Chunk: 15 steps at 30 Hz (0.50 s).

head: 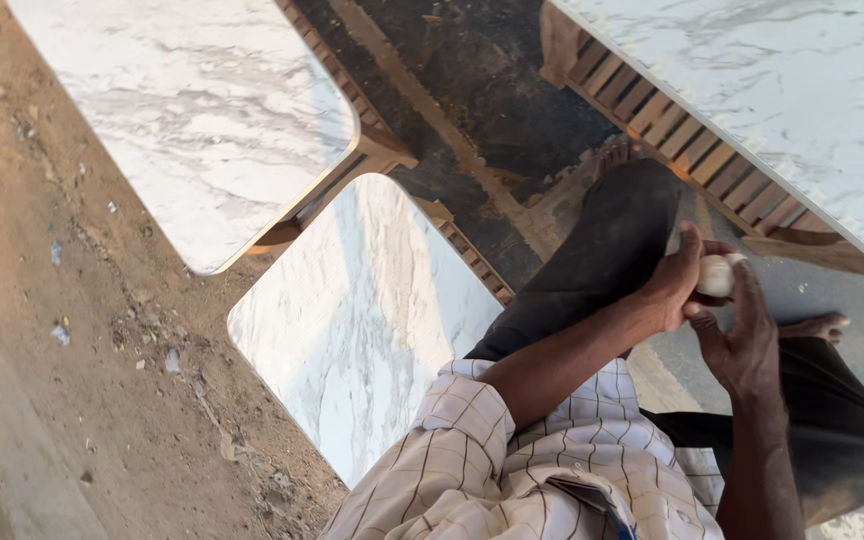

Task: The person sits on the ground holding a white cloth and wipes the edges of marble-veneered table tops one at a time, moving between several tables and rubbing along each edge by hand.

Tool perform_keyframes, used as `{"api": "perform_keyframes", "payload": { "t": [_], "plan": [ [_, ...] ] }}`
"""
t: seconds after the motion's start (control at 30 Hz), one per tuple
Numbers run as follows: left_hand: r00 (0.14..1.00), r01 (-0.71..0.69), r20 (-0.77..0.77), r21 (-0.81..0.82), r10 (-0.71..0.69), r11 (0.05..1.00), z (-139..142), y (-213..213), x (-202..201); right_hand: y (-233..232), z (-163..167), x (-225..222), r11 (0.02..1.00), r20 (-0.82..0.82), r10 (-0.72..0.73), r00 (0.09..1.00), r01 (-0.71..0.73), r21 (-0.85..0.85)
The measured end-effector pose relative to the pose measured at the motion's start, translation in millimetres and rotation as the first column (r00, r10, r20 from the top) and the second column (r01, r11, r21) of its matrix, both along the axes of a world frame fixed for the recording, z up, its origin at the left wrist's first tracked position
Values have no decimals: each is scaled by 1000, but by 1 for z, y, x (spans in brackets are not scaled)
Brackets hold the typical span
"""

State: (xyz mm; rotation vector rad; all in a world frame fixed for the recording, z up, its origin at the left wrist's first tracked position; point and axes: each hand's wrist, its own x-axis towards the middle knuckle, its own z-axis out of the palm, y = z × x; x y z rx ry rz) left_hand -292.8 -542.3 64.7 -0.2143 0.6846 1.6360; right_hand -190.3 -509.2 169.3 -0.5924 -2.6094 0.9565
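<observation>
Where the view is nearest, a cream shirt with a thin dark check (pixel 552 470) is seen at the bottom edge, and from it two bare forearms are stretched forward over dark trousers (pixel 602 260). A small, pale, rounded lump (pixel 715 275), of a material that cannot be told, is held between both hands above the lap: the left hand (pixel 674 285) is curled around its near side, while the right hand (pixel 742 345) is raised beneath it, its fingers pressed up against the lump's far end. Neither hand is fully closed; the lump is pinched rather than enclosed. A bare foot (pixel 820 326) is visible just past the right hand, on dark ground. A glossy white marble-patterned tabletop with rounded corners (pixel 362 320) lies just beside the left knee, a second slab of the same kind (pixel 202 120) farther off to the left, and a third (pixel 782 90) to the upper right, over a slatted wooden frame (pixel 672 125). Because the lump is held only at its ends by the fingertips, it could be squeezed out and dropped onto the dusty brown earth (pixel 82 330), or knocked against the nearest slab's polished face, which might be marked.
</observation>
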Motion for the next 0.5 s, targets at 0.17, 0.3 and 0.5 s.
{"api": "perform_keyframes", "payload": {
  "t": [0.17, 0.3, 0.5],
  "plan": [
    [896, 283, -333, -77, -292, 956, 18, -1, -24, 14, 24, 6, 523, 65, -311, 948, 227, -822],
    [952, 253, -184, 12, -247, 967, 18, 1, -31, 28, 28, 15, 250, -54, -93, 994, -29, -968],
    [829, 166, -541, -5, -142, 986, 27, -11, 10, 16, 12, 9, 389, 131, -327, 936, 259, -884]
  ]
}}
